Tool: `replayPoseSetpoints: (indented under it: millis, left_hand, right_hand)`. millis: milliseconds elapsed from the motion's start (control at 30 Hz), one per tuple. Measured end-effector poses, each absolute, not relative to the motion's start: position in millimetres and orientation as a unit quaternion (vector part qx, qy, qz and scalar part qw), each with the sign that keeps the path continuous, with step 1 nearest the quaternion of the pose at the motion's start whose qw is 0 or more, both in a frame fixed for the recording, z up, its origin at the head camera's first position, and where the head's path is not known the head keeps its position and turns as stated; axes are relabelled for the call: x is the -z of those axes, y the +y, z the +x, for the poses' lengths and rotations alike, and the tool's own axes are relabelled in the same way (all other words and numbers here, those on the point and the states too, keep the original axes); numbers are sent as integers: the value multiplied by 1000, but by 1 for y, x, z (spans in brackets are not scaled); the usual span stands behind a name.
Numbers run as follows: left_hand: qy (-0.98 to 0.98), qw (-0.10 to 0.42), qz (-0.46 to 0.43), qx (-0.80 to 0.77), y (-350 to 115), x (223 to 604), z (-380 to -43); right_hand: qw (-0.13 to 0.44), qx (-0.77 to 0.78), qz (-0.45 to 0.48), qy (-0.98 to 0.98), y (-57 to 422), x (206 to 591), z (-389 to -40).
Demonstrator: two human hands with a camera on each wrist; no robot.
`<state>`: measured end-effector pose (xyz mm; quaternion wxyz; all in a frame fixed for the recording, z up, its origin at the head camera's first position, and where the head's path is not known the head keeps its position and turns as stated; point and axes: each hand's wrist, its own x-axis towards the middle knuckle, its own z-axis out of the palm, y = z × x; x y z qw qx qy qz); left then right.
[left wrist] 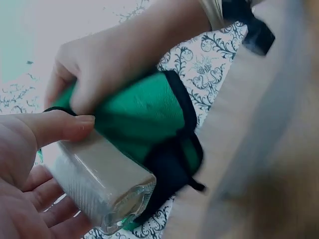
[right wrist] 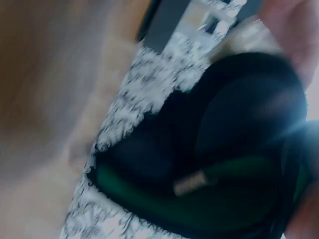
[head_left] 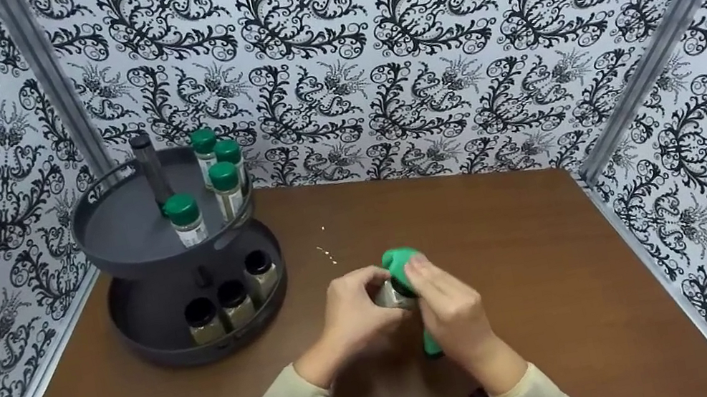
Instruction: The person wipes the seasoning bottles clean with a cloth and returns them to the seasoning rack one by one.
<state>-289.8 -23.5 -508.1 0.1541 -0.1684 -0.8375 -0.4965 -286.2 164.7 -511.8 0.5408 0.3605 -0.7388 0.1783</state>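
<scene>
My left hand point(head_left: 359, 310) grips a clear glass jar point(left wrist: 99, 179) of pale contents by its sides, thumb on top in the left wrist view. The jar lies tilted there, its glass base toward the camera. My right hand point(head_left: 452, 305) holds a green cloth point(head_left: 401, 263) with black edging against the jar's other end, which the cloth hides. In the left wrist view the cloth point(left wrist: 144, 107) spreads out behind the jar. The right wrist view is blurred; the cloth's dark underside and a small pale label point(right wrist: 190, 183) fill much of it.
At the left stands a two-tier dark grey round tray point(head_left: 117, 258) with an upright dark post point(head_left: 153, 175). Several green-capped jars point(head_left: 185, 217) are on its upper tier, three black-capped jars point(head_left: 236, 303) on the lower. Pale crumbs point(head_left: 327, 254) lie on the brown table point(head_left: 534, 232). Patterned walls surround it.
</scene>
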Motion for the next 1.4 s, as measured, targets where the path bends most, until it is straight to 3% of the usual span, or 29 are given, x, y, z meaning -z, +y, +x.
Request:
replayPoseSetpoints:
  millis: [567,867,1100,1400]
  left_hand:
    - [-837,175,-185,484,-24,499,-282]
    - [-826,158,-177,511,-23,499,-286]
    - [-838,147,-186,492,-26,500,-280]
    - [-846,233,-205,433,-25,497,-278]
  right_hand:
    - [534,-185,352,-746,167,511,-285]
    - [537,-177,355,-744,166,508,-278]
    - [507,-210,327,-770,164,511,-284]
    - [543,-178,377,-729,163,501,-280]
